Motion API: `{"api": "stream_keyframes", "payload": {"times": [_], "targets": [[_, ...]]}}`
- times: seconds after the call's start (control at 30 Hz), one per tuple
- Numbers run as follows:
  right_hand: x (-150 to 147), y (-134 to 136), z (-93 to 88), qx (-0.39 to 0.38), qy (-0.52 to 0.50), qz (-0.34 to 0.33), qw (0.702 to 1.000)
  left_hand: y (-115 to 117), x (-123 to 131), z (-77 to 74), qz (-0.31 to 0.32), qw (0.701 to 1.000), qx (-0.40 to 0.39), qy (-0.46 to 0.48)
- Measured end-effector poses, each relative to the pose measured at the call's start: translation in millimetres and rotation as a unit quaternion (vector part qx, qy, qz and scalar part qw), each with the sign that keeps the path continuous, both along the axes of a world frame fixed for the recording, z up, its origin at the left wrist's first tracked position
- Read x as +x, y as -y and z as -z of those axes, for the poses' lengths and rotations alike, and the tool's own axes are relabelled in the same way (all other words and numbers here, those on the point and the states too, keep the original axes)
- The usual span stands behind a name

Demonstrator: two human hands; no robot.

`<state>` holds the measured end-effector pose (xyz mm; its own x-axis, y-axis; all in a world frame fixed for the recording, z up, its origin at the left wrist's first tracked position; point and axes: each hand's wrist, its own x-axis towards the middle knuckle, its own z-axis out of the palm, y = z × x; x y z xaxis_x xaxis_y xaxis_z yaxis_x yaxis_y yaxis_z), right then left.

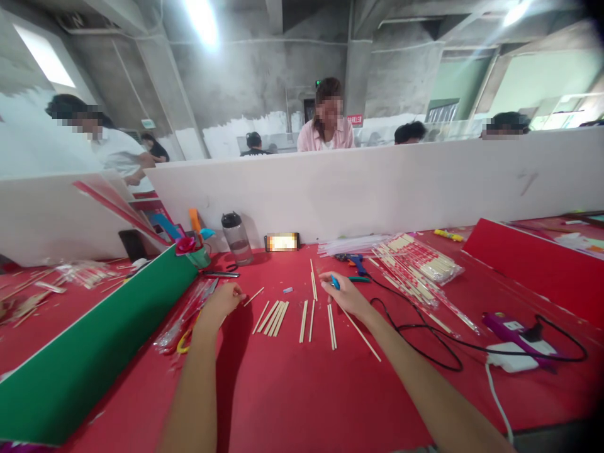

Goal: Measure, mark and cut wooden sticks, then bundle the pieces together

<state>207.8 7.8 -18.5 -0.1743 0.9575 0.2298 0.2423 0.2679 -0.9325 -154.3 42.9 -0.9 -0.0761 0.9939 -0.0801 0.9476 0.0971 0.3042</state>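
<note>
Head view: on the water bottle's (238,243) near side, wooden sticks (282,319) lie mostly between the left hand (231,297) and right hand (348,294). Left fingers, narrowed, meet one stick's end, grip unclear; right fingers, right of the bottle, hold a blue pen-like tool (335,282).
</note>
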Motion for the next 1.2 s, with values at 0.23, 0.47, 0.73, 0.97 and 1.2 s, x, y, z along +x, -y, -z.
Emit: {"api": "stream_keyframes", "payload": {"times": [0.23,0.47,0.73,0.97,1.2], "targets": [[-0.5,2.1,-1.8,0.003,0.0,-0.007,1.0,-4.0,6.7,19.8,0.071,0.997,-0.005,-0.013],[-0.2,1.4,-0.9,0.006,0.001,-0.011,1.0,-3.3,7.2,12.2,0.077,0.994,0.068,0.029],[-0.4,4.1,-5.6,0.006,0.006,-0.005,1.0,1.7,24.3,-10.8,0.044,0.877,0.185,0.44],[1.4,2.6,-5.2,0.018,0.006,-0.003,1.0,11.4,27.2,-15.1,0.024,0.848,0.133,0.512],[2.1,3.2,-8.0,0.02,-0.002,0.001,1.0,4.4,28.0,9.4,0.136,0.933,-0.064,0.326]]}}
